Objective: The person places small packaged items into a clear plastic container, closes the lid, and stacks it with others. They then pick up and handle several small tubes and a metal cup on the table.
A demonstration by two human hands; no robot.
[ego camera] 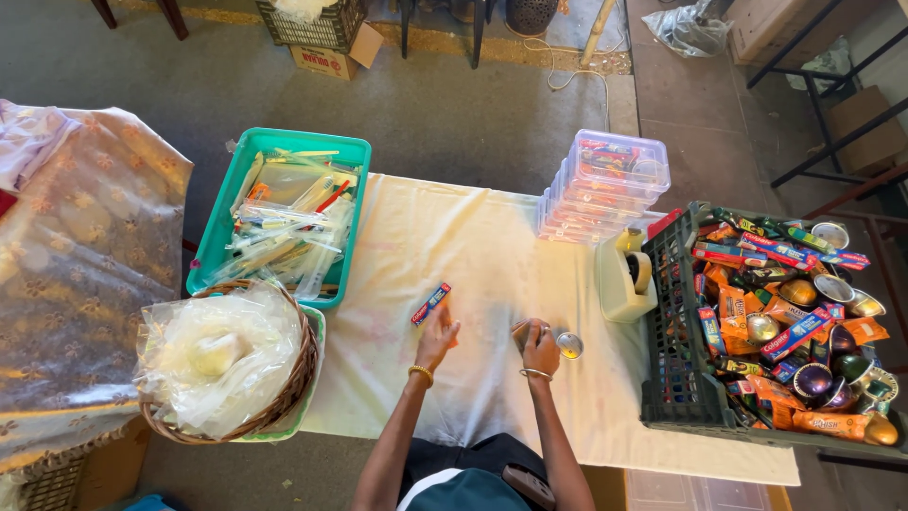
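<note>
Nearest the camera: the person's two bare forearms, reaching fwd over the cream cloth-covered tabletop [473, 274]. Left hand [437, 336] rests w/ fingers together, tips touching a small flat toothpaste box, red & blue [431, 303], lying slanted on the cloth just ahead of it; not lifted, more pinned than gripped. Right hand [540, 346] is curled shut around a small dark object, hard to tell what, w/ a small round silver tin [569, 345] just beside the knuckles, touching or nearly so.

To handle well, my read: keep the box flat under the fingertips, slide rather than pinch, since it's light & will skid on cloth. Keep the tin upright; round, so it may roll.

Box looks thin card, glossy, long & narrow. Tin is shiny, shallow, lid-like top.

Around: teal plastic tray of clear-wrapped packets [284, 218] at left, wicker basket of clear bags [227, 364] near it, stack of clear lidded tubs [605, 189], pale tape dispenser [626, 274], dark crate of mixed goods [676, 360] at right.
</note>
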